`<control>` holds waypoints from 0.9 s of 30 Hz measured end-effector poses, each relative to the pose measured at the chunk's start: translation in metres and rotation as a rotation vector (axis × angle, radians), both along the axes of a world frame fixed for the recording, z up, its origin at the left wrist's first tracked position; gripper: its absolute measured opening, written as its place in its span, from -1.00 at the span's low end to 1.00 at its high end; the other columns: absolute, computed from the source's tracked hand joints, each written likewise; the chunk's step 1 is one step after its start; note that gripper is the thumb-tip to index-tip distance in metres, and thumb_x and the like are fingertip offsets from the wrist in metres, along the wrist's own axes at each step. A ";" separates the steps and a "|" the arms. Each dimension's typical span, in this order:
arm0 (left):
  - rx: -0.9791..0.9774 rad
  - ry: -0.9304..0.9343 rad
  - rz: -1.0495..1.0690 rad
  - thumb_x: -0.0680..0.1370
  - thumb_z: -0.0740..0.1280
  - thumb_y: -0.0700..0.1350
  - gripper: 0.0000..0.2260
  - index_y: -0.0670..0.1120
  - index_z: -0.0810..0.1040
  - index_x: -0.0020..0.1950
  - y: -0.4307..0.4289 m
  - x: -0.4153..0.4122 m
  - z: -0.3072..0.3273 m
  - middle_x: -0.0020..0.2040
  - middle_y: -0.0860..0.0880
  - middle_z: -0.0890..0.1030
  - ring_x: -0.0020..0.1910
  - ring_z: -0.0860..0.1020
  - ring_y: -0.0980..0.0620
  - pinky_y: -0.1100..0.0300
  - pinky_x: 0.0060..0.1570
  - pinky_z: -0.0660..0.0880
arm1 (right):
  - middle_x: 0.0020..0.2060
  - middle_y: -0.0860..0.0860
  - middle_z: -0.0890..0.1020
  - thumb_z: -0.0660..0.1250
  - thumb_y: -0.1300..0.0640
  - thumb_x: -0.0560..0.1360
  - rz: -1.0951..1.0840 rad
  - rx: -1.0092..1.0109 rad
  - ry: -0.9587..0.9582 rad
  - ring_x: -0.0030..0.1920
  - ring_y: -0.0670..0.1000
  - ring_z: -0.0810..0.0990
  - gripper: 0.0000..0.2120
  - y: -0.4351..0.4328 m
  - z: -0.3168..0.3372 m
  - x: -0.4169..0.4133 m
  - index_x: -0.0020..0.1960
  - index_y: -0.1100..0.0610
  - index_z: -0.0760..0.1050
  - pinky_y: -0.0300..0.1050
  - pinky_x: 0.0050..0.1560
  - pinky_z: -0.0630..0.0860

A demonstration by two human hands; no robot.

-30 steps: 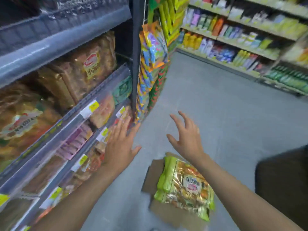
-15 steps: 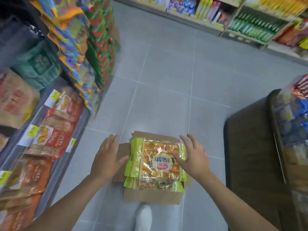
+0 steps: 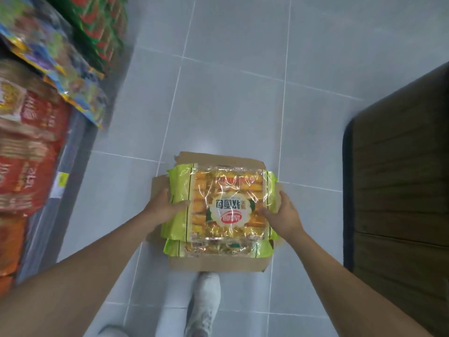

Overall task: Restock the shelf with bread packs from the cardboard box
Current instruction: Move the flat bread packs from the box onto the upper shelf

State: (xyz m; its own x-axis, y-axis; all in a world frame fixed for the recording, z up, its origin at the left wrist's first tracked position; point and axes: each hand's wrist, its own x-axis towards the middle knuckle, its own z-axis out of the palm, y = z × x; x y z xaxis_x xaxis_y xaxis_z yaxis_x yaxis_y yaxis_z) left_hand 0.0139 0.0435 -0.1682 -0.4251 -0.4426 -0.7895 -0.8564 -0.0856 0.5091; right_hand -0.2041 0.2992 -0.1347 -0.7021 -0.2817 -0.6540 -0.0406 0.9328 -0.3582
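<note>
Head view: grey tiled floor (image 3: 230,93); shelf of red snack bags (image 3: 36,147) left; dark wooden counter (image 3: 401,178) right. Open brown cardboard box (image 3: 213,263) on floor. Green-ended clear plastic bread pack (image 3: 226,190) flat atop second pack (image 3: 218,249) in box, long axis left-right, label upside down. Both ends gripped: left hand (image 3: 161,206) on left end, right hand (image 3: 284,214) on right end, thumbs on top.
</note>
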 end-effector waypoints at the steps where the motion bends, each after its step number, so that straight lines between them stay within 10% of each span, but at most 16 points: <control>1: 0.022 -0.011 0.027 0.49 0.50 0.14 -0.53 -0.05 0.51 0.29 0.001 -0.005 -0.005 0.16 -0.02 0.62 0.03 0.59 -0.02 0.15 -0.09 0.49 | 0.55 0.14 0.31 0.43 -0.17 0.51 -0.062 -0.001 -0.028 0.52 0.21 0.30 -0.11 0.000 -0.009 -0.004 0.64 0.11 0.04 0.13 0.47 0.34; 9: 0.125 -0.015 0.135 0.55 0.45 0.08 -0.55 -0.08 0.54 0.37 0.016 -0.024 -0.031 0.24 -0.06 0.62 0.21 0.57 -0.11 0.05 0.20 0.49 | 0.19 0.10 0.64 0.36 -0.14 0.57 -0.236 -0.014 -0.146 0.16 0.15 0.60 -0.52 -0.001 -0.051 -0.021 0.35 0.15 0.49 0.08 0.23 0.55; 15: -0.028 -0.074 0.235 0.64 0.33 -0.04 -0.79 -0.17 0.64 0.02 0.018 -0.025 -0.035 -0.06 -0.18 0.67 -0.07 0.61 -0.14 0.05 -0.01 0.52 | 0.21 0.04 0.67 0.35 -0.31 0.37 -0.258 -0.030 -0.148 0.18 0.13 0.65 -0.32 0.010 -0.067 -0.017 0.38 0.03 0.50 0.14 0.21 0.59; 27: -0.082 -0.030 0.235 0.67 0.27 -0.07 -0.79 -0.04 0.68 -0.05 0.018 -0.004 0.001 -0.07 -0.19 0.71 -0.03 0.66 -0.21 -0.12 0.09 0.59 | -0.02 -0.06 0.71 0.41 -0.10 0.52 -0.300 -0.088 -0.037 0.00 0.03 0.64 -0.74 0.003 -0.013 0.012 0.15 -0.03 0.65 -0.04 0.07 0.58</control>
State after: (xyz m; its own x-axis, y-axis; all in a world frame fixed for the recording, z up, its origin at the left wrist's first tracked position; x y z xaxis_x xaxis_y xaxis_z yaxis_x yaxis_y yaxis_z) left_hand 0.0098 0.0613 -0.1667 -0.2800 -0.5899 -0.7574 -0.8327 -0.2434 0.4974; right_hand -0.1926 0.3020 -0.1476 -0.7389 -0.1225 -0.6626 0.2459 0.8665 -0.4344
